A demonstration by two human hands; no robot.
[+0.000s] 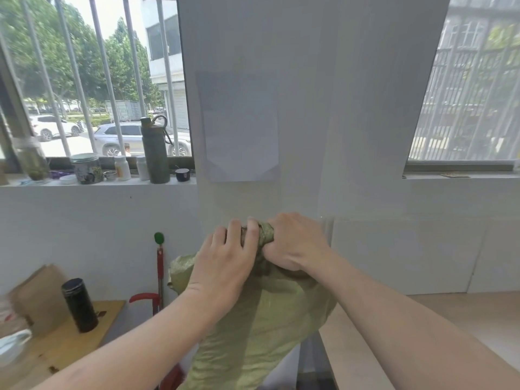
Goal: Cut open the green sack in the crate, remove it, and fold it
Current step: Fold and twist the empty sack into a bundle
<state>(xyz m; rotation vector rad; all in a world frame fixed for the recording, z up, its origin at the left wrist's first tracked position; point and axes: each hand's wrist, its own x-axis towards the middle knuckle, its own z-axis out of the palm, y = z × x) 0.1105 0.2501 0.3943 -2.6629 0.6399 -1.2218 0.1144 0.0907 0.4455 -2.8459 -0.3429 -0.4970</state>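
Left hand [225, 257] and right hand [295, 243] clenched round bunched neck of green sack [261, 327] hanging below; slippery weave risks sliding free.

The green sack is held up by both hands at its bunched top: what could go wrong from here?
The green sack hangs from a bunched neck gripped only by the left hand and right hand; the fabric may slip. Swinging left, it could knock over the black bottle on the wooden table.

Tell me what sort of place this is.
Probably a ground-floor workroom or office: a barred window looks onto parked cars, its sill holds jars and a flask, and both hands grip a green sack.
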